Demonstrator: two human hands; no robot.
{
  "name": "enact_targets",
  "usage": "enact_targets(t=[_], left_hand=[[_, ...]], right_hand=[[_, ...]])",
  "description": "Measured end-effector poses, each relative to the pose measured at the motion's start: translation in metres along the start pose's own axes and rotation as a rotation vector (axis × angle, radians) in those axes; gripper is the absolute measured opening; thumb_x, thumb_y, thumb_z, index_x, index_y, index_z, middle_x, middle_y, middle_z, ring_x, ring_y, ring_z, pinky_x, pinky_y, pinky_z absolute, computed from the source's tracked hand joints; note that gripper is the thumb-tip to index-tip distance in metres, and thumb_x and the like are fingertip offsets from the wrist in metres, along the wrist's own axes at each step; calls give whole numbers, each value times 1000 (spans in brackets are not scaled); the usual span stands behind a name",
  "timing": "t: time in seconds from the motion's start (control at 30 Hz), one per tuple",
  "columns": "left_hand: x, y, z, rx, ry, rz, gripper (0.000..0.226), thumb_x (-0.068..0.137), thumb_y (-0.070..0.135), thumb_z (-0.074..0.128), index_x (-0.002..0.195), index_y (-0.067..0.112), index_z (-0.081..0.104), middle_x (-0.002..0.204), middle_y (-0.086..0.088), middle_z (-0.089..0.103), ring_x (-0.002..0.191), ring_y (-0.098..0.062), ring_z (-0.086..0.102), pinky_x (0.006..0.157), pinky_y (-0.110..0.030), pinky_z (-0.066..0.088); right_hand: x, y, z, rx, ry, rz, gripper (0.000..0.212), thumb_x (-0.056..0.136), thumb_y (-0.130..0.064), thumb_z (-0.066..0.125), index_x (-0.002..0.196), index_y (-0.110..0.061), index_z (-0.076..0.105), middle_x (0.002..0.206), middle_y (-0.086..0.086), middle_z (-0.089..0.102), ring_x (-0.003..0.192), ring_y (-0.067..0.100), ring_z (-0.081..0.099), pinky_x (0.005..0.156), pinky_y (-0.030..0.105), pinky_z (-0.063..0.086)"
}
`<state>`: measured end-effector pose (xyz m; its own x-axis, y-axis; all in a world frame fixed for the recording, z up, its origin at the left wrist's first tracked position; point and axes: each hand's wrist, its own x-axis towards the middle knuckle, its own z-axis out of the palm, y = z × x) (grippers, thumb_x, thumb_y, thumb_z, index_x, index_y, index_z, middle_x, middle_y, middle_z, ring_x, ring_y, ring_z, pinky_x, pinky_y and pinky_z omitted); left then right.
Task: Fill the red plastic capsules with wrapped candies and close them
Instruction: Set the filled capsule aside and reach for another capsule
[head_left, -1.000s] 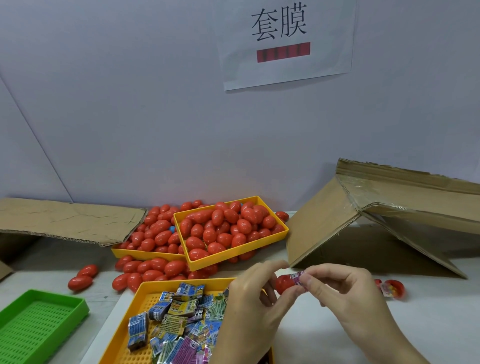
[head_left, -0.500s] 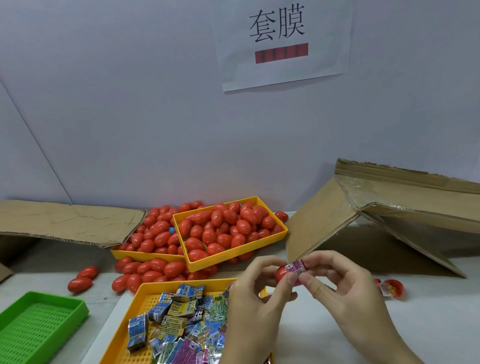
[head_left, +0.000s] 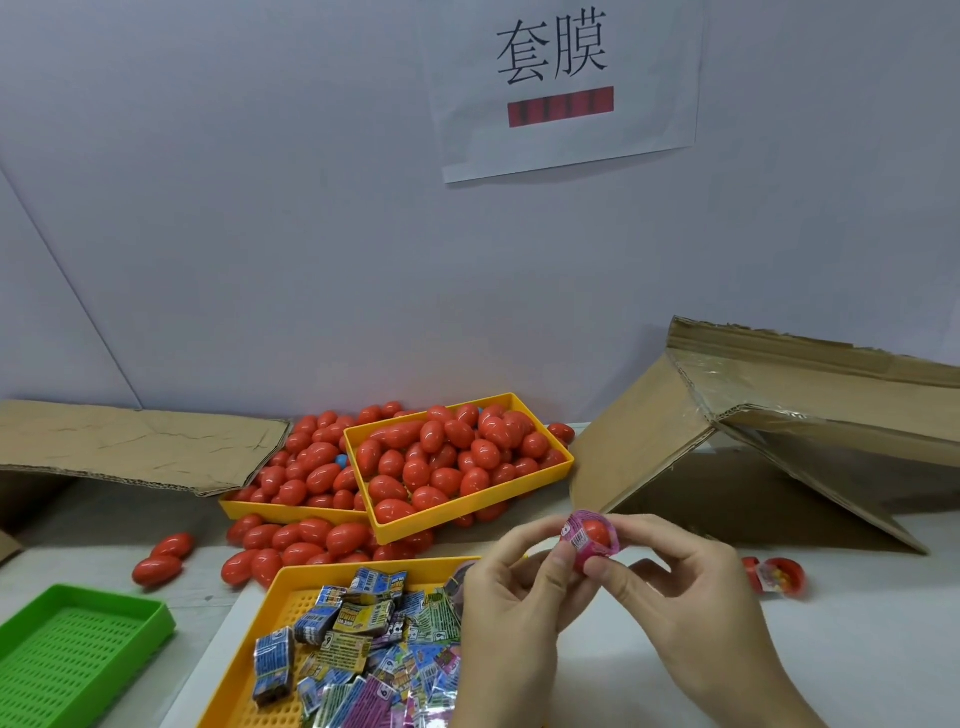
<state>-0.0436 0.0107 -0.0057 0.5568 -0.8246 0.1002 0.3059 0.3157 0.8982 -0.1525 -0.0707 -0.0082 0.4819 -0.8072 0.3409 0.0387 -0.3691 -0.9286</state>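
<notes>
Both hands hold one red capsule (head_left: 597, 531) with a pink printed sleeve (head_left: 577, 540) round it, above the table's middle. My left hand (head_left: 511, 608) pinches its left side with thumb and forefinger. My right hand (head_left: 685, 597) pinches its right side and underside. Below my left hand lies a yellow tray (head_left: 270, 623) of flat printed wrappers (head_left: 363, 623). Two yellow trays (head_left: 470, 512) piled with red capsules (head_left: 452, 457) stand behind, with more capsules (head_left: 291, 540) spilled around them.
A green perforated tray (head_left: 78, 644) sits at the front left. Two loose capsules (head_left: 161, 558) lie beyond it. A wrapped open capsule (head_left: 776, 574) lies on the table at the right. Flattened cardboard (head_left: 130, 441) lies left; a folded carton (head_left: 753, 431) leans at the right. Paper sign (head_left: 561, 78) on the wall.
The capsule has been lifted slightly and turned between both hands. The pink sleeve, earlier just at one end, now wraps round the capsule's body.
</notes>
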Motion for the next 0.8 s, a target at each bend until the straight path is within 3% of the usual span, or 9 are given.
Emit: enact_targets(t=[0.2, 0.43, 0.63, 0.73, 0.8], left_hand=[[0, 2, -1, 41, -48, 22, 27, 74, 28, 74, 101, 25, 77, 90, -20, 75, 85, -29, 74, 71, -28, 60], [2, -3, -4, 104, -68, 49, 30, 73, 20, 71, 101, 13, 74, 88, -19, 76, 86, -27, 75, 68, -25, 60], [1, -3, -4, 142, -79, 113, 34, 74, 23, 73, 105, 10, 71, 84, -18, 76, 83, -29, 75, 68, -26, 60], [0, -1, -4, 235, -75, 181, 35, 74, 28, 73, 108, 17, 68, 88, -8, 78, 84, -25, 75, 68, -27, 60], [-1, -1, -3, 302, -53, 251, 36, 74, 29, 73, 109, 22, 66, 89, -2, 78, 83, -22, 76, 69, -30, 62]], right_hand=[[1, -1, -2, -55, 5, -7, 31, 59, -49, 70, 90, -45, 68, 96, -25, 69, 96, -4, 61, 66, 17, 55], [0, -1, -2, -80, -11, -8, 30, 58, -53, 70, 88, -48, 68, 96, -26, 68, 96, -4, 60, 64, 17, 54], [0, -6, 1, 50, -31, 35, 17, 63, -50, 67, 75, -61, 69, 91, -25, 71, 94, -8, 62, 61, 6, 49], [-1, -7, 0, 167, -56, 95, 17, 64, -54, 62, 76, -65, 67, 83, -13, 75, 79, 5, 67, 61, 16, 54], [-1, -4, 1, 254, -76, 179, 17, 64, -52, 64, 78, -57, 72, 85, -3, 75, 76, 18, 68, 67, 26, 58]])
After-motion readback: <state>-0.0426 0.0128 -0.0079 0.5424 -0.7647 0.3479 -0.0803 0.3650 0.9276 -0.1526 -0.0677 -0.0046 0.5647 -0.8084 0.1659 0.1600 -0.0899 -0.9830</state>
